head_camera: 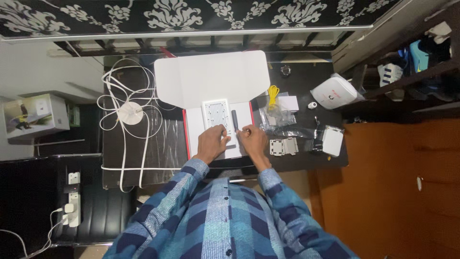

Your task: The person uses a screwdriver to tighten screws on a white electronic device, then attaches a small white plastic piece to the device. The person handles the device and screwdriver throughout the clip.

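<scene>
An open white box with a red rim [188,139] lies on the dark table, its big lid [211,76] folded back. A flat white perforated panel [216,114] rests in the box. My left hand [213,141] presses on the panel's near end. My right hand [252,140] sits beside it, fingers closed around the lower end of a dark screwdriver [235,120] that stands next to the panel.
A white cable [115,91] loops around a round white disc [130,113] on the left. To the right lie clear plastic bags [278,117], a yellow tie [273,92], a grey metal bracket [283,147], a white adapter [332,141] and a white device [334,92]. Shoe shelves stand far right.
</scene>
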